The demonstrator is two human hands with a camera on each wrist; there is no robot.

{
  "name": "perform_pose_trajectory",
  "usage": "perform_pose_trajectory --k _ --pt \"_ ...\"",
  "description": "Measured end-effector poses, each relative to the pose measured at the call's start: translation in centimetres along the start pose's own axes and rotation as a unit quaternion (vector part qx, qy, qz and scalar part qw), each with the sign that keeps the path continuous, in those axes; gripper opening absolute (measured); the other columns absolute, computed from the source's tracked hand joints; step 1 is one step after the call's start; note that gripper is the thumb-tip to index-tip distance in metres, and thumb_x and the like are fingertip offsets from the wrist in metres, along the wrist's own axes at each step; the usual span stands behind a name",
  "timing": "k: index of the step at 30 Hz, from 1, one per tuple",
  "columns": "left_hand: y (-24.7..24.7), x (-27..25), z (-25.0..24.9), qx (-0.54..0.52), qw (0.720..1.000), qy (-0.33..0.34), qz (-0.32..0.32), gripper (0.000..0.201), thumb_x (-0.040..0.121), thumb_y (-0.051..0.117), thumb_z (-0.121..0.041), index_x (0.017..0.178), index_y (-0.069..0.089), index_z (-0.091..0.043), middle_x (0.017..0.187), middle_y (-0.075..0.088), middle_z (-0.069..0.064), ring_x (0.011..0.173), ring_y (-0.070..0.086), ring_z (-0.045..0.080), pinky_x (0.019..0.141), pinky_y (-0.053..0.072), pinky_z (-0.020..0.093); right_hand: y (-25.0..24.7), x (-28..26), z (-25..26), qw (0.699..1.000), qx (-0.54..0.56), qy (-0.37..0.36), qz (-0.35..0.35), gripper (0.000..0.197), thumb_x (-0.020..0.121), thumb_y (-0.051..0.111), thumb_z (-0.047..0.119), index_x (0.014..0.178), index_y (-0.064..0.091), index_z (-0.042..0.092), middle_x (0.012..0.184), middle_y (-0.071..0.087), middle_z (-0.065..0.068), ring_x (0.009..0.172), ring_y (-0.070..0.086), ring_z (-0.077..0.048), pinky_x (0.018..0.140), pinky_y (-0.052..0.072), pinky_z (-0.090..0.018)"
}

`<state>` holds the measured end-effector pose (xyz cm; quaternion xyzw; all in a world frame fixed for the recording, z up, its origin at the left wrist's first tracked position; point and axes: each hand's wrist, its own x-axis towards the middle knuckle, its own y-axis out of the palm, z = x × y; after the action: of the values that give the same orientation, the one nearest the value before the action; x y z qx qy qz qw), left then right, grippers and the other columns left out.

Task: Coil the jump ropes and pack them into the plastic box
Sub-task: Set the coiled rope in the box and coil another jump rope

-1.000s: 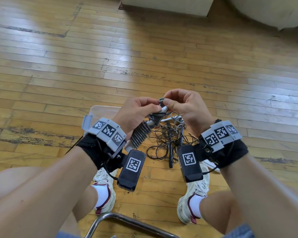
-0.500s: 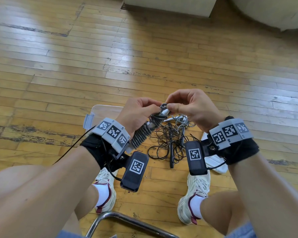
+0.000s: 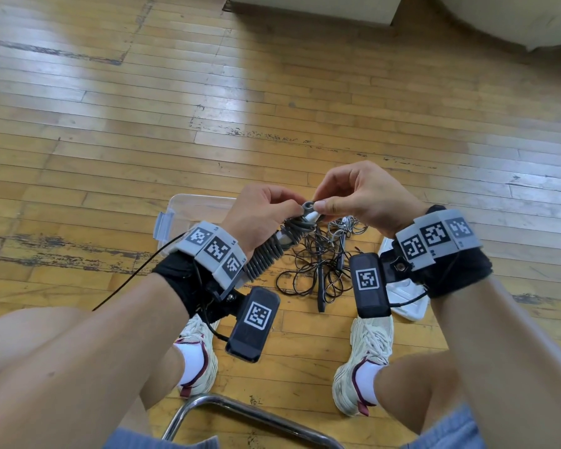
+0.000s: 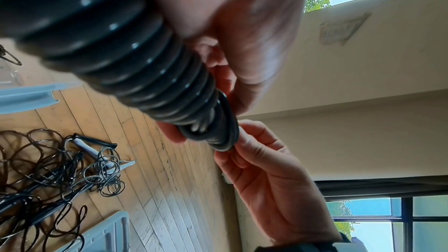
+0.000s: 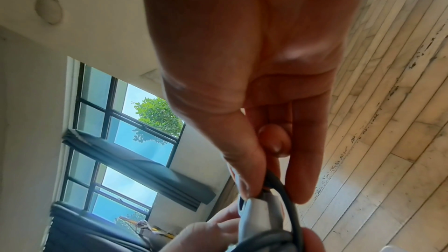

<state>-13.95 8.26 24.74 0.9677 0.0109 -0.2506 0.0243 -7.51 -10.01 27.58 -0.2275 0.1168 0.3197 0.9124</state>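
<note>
At centre frame, the left hand point(image 3: 259, 212) is closed around the ribbed handles of a jump rope point(image 3: 269, 251) with grey cord wound round them. The right hand point(image 3: 366, 196) pinches a cord loop at the bundle's upper end between thumb and forefinger. Below centre, a tangle of ropes point(image 3: 318, 267) lies on the wooden floor point(image 3: 272, 92), with the plastic box point(image 3: 188, 205) left of it, behind the left wrist.

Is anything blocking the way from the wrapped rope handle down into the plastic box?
Nothing visible does. The left hand holds the wrapped handle right beside the open plastic box, whose visible part looks clear.
</note>
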Motion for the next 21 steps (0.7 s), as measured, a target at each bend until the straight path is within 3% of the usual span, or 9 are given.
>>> perform_pose_trajectory --k 3,8,11,13,18,21 --pt "-0.1 0.1 0.0 -0.007 1.000 -0.010 0.002 0.006 0.088 0.072 -0.011 0.089 0.076 -0.007 0.095 0.071 0.026 0.075 0.068 0.032 0.075 0.060 0.051 0.1 0.1 0.1 1.000 -0.010 -0.002 -0.004 0.007 0.086 0.072 -0.003 0.091 0.068 -0.002 0.090 0.073 -0.023 0.078 0.074 -0.026 0.072 0.059 -0.029" --pt "-0.2 0.0 -0.3 -0.014 1.000 -0.024 0.014 0.011 0.087 0.073 -0.007 0.096 0.074 -0.002 0.089 0.072 0.019 0.067 0.070 0.026 0.063 0.061 0.041 0.2 0.0 0.2 1.000 0.002 0.004 0.001 0.007 0.085 0.072 -0.004 0.091 0.068 -0.003 0.091 0.073 -0.026 0.079 0.073 -0.028 0.073 0.059 -0.031" --pt "-0.3 0.0 -0.4 -0.031 0.999 -0.031 0.009 0.011 0.085 0.075 -0.006 0.096 0.073 -0.002 0.088 0.072 0.018 0.065 0.070 0.025 0.058 0.058 0.037 0.4 -0.1 0.3 1.000 0.015 0.008 -0.010 0.007 0.085 0.071 -0.006 0.089 0.066 -0.006 0.091 0.072 -0.028 0.082 0.073 -0.034 0.078 0.061 -0.038" --pt "-0.1 -0.1 -0.2 -0.024 1.000 -0.011 -0.003 0.008 0.085 0.075 -0.004 0.093 0.073 -0.003 0.087 0.072 0.016 0.067 0.071 0.025 0.057 0.057 0.035 0.4 -0.2 0.4 1.000 0.023 0.015 -0.008 0.009 0.085 0.072 -0.006 0.090 0.065 -0.008 0.092 0.071 -0.029 0.084 0.072 -0.039 0.082 0.061 -0.043" --pt "0.0 0.1 0.5 0.057 0.993 0.093 -0.036 0.005 0.085 0.077 -0.008 0.089 0.075 -0.010 0.084 0.075 0.011 0.073 0.073 0.027 0.056 0.054 0.032 1.0 -0.3 0.4 0.997 0.052 0.029 -0.049 0.010 0.083 0.073 -0.006 0.090 0.066 -0.007 0.090 0.072 -0.028 0.077 0.072 -0.030 0.074 0.063 -0.035" --pt "0.2 0.6 1.0 0.115 0.983 0.129 -0.068 0.004 0.085 0.076 -0.010 0.086 0.074 -0.014 0.076 0.072 0.005 0.054 0.065 0.012 0.050 0.050 0.030 2.4 0.0 0.0 0.993 0.041 0.041 -0.104 0.008 0.083 0.074 -0.007 0.087 0.068 -0.005 0.086 0.072 -0.026 0.077 0.073 -0.035 0.076 0.063 -0.044"
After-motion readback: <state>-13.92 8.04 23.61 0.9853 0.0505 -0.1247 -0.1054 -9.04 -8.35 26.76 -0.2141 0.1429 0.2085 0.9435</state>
